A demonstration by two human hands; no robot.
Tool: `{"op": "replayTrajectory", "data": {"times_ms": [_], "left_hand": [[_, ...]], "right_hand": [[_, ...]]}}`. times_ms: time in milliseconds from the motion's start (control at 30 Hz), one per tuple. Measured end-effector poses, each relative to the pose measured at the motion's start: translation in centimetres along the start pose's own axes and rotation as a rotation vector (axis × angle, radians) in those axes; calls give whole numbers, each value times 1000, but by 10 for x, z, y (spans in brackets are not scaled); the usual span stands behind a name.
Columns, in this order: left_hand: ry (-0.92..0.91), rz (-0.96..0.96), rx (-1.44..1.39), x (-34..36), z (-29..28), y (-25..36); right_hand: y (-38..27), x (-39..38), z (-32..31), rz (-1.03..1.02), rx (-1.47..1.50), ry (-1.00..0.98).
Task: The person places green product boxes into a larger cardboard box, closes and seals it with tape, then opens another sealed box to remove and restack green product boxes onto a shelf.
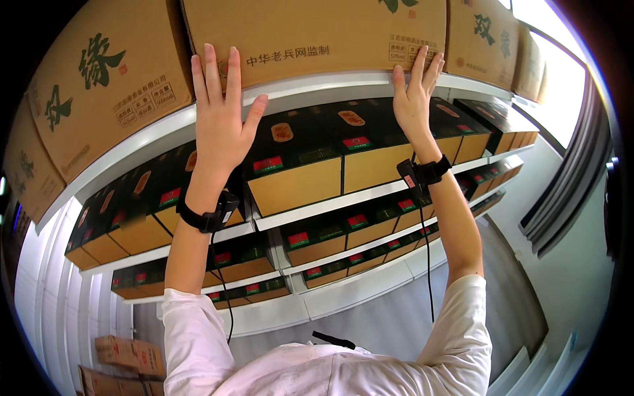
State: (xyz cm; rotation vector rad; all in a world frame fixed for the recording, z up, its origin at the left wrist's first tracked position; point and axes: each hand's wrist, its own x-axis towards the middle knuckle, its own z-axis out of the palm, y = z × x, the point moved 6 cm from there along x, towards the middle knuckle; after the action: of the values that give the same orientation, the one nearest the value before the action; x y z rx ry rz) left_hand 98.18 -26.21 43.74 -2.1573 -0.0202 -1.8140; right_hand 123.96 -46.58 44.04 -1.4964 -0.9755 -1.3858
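Both my arms reach up to a large brown cardboard carton on the white top shelf. My left hand lies with its fingers spread against the lower left of the carton's front. Near the lower right corner, my right hand rests its outstretched fingers on the same face, thumb apart. Neither hand wraps round anything. Each wrist wears a black strap with a small device and a cable. The carton's top runs out of the picture.
More brown cartons flank it, one at left and one at right. Lower shelves hold rows of black and gold boxes. Cardboard boxes sit on the left at floor level. A grey curtain hangs by the bright window at right.
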Motion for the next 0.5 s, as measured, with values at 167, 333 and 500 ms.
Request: {"op": "replayTrajectory", "data": {"times_ms": [167,333,500], "left_hand": [[2,6,74,3,5,5],[-38,-13,109,6,6,11],[-94,-52,121,3,0,11]], "right_hand": [[0,0,1,5,19,21],[-1,1,-2,-25,21,74],[-9,0,-3,44,12,27]]}}
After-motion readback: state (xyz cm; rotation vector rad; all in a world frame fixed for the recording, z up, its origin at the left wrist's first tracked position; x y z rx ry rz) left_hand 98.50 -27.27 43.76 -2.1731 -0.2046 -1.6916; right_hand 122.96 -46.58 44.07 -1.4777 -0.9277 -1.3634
